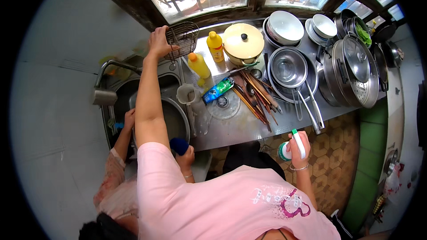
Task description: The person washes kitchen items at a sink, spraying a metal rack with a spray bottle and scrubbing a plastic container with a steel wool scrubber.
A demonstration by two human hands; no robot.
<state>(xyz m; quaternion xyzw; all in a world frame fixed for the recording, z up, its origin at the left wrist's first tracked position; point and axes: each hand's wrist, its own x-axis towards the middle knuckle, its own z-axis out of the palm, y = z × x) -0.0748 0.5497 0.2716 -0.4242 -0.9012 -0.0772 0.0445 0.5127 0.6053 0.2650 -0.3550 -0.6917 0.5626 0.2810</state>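
At the sink's back edge, my left hand (160,44) grips the rim of a wire basket (186,36), tilted with its open side up. My right hand (299,145), low in front of the counter, is closed around a spray bottle (284,151) with a green and white trigger head. Between them on the steel counter lie chopsticks (247,104), a blue and green packet (218,89) and a glass lid (230,108). Two yellow bottles, one with an orange cap (199,65) and one with a yellow cap (215,46), stand near the basket beside a cream lidded pot (243,41).
A co-worker at the left has both hands by a large metal basin (173,120) in the sink, one holding a dark blue cloth or scrubber (179,145). The faucet (116,63) arches over the sink. Bowls (285,26), long-handled strainers (289,67) and steamer pots (337,70) crowd the right.
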